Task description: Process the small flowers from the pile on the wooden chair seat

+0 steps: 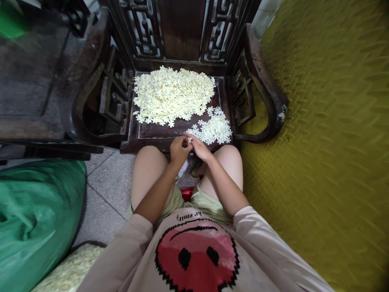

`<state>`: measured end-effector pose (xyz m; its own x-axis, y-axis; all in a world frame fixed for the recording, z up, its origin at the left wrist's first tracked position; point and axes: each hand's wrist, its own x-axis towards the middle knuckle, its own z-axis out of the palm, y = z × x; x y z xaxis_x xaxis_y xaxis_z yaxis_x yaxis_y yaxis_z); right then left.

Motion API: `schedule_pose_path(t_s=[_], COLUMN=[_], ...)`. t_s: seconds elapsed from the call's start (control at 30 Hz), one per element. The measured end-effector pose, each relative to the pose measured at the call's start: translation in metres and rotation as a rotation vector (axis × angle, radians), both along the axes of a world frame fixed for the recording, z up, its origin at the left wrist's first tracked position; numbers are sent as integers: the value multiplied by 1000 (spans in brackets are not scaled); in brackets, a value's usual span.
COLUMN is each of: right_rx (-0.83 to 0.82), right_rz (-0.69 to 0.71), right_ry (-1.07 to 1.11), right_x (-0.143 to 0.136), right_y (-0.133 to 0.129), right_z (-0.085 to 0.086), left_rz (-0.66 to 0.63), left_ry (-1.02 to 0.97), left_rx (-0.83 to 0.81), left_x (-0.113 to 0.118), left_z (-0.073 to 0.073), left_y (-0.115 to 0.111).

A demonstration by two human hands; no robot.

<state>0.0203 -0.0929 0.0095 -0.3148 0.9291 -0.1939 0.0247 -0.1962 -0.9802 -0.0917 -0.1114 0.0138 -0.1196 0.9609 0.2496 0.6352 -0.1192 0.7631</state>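
Close to the front edge of the chair seat, my two hands meet above my knees. My left hand (179, 150) is closed in a pinch, thumb and forefinger curled round a small white flower (190, 140). Against that flower rest the fingers of my right hand (200, 148), stretched out to the left; its thumb is hidden. A small heap of loose white flowers (216, 127) lies just beyond my right hand. Farther back, a much larger heap of creamy-white flowers (173, 93) covers most of the seat.
The dark wooden armchair (152, 132) has curved arms and a carved back. On the left are a dark wooden surface (27, 81), a green sack (42, 198) and a pale heap (73, 265) on the tiled floor. A yellow textured surface (322, 146) fills the right side.
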Motion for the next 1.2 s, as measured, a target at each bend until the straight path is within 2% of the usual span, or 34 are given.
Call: schedule_pose_path(t_s=[0.27, 0.47, 0.67, 0.9, 1.2], right_rx=[-189, -214, -211, -183, -184], right_rz=[8, 40, 29, -7, -65], right_ry=[106, 117, 143, 120, 134], right_x=[4, 5, 5, 4, 0], right_y=[3, 7, 7, 6, 6], right_z=[6, 5, 2, 1, 2], left_rz=[-82, -80, -83, -143, -145], left_ry=[89, 2, 66, 105, 68], left_rx=[55, 6, 59, 88, 100], left_x=[-1, -7, -3, -3, 0], left_z=[2, 9, 3, 4, -4], left_y=[2, 2, 1, 2, 4])
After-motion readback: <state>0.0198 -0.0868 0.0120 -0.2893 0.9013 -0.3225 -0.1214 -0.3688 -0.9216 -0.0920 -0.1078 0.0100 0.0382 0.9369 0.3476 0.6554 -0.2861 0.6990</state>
